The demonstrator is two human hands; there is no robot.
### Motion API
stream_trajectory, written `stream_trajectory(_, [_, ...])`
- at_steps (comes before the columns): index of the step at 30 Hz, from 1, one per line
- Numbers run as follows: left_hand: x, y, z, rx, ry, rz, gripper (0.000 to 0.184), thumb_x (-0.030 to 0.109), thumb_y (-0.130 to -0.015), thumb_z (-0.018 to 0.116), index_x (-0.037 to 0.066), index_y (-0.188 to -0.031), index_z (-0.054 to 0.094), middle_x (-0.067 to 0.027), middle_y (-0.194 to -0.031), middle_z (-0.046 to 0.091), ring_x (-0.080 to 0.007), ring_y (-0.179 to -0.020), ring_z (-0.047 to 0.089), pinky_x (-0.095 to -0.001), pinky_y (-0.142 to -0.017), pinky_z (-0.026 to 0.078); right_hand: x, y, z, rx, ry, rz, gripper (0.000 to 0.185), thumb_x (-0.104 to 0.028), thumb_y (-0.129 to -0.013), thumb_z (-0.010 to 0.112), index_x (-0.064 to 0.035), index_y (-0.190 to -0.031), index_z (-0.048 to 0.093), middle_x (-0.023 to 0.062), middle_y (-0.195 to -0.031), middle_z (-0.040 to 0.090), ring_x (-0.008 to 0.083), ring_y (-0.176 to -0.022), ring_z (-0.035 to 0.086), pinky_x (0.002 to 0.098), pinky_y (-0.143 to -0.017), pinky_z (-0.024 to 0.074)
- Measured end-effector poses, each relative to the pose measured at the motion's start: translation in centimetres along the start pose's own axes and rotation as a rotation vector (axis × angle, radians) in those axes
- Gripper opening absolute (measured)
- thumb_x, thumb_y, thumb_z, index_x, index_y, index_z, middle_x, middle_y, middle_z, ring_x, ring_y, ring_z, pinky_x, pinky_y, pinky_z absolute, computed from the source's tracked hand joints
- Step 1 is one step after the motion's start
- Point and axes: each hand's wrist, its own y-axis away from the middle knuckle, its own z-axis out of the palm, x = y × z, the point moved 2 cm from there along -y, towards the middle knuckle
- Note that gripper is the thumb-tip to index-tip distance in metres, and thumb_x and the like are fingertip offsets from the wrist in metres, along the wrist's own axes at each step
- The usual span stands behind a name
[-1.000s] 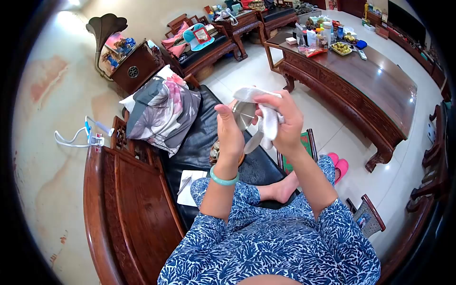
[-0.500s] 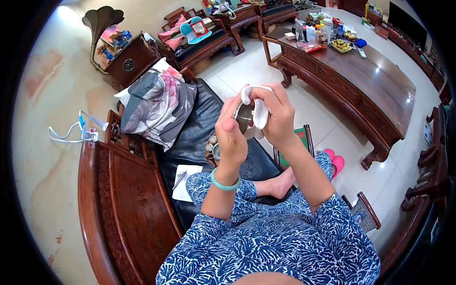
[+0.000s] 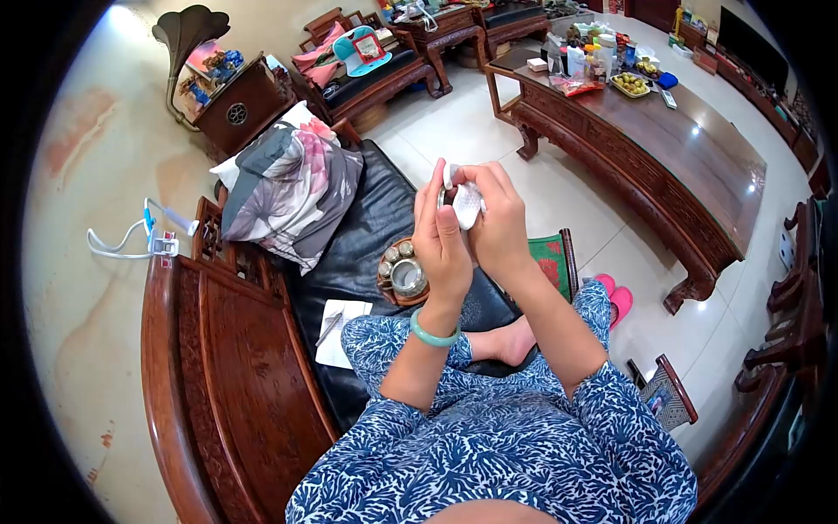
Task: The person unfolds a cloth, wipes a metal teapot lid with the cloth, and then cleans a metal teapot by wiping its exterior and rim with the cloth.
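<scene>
The shiny round piece (image 3: 442, 199), mid-frame, has turned edge-on, so less shows. The left hand (image 3: 443, 253) cups it, fingers straight up; the right hand (image 3: 499, 214) pinches a white cloth (image 3: 469, 206), seemingly rubbing its inside.

The cream, brown-streaked wall (image 3: 87, 218) is being lit brightly near its top; white glints are being reflected by the long, dark-brown wooden desk (image 3: 681, 153). Straight edges are being bowed by fisheye distortion, and the corners are being blackened.
</scene>
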Motion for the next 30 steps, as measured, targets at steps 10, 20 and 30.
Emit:
stream_trajectory(10, [-2.6, 1.7, 0.9, 0.246, 0.28, -0.275, 0.069, 0.054, -0.099, 0.026, -0.005, -0.126, 0.05, -0.0138, -0.115, 0.06, -0.0195, -0.105, 0.059, -0.0317, -0.092, 0.047, 2.7, 1.5, 1.0, -0.081, 0.107, 0.168, 0.017, 0.002, -0.081, 0.053, 0.0036, -0.097, 0.058, 0.0229, -0.095, 0.059, 0.041, -0.086, 0.058, 0.0453, -0.074, 0.0474])
stream_trajectory(20, [-4.1, 2.3, 0.4, 0.394, 0.459, -0.371, 0.069, 0.062, -0.094, 0.021, 0.002, -0.116, 0.047, -0.0137, -0.114, 0.059, -0.0231, -0.106, 0.058, -0.0353, -0.093, 0.047, 4.5, 2.6, 1.0, -0.219, -0.002, 0.624, 0.02, -0.011, -0.086, 0.061, 0.0071, -0.095, 0.064, 0.0238, -0.08, 0.066, 0.032, -0.074, 0.067, 0.0382, -0.066, 0.0496])
stream_trajectory(30, [-5.0, 1.9, -0.5, 0.429, 0.813, -0.28, 0.066, 0.071, -0.088, 0.027, 0.009, -0.102, 0.045, -0.0107, -0.106, 0.053, -0.0241, -0.104, 0.051, -0.043, -0.095, 0.043, 5.3, 5.2, 1.2, -0.161, -0.327, 0.813, 0.024, -0.016, -0.087, 0.064, 0.0073, -0.09, 0.067, 0.0048, -0.066, 0.062, 0.0083, -0.061, 0.054, 0.0276, -0.053, 0.043])
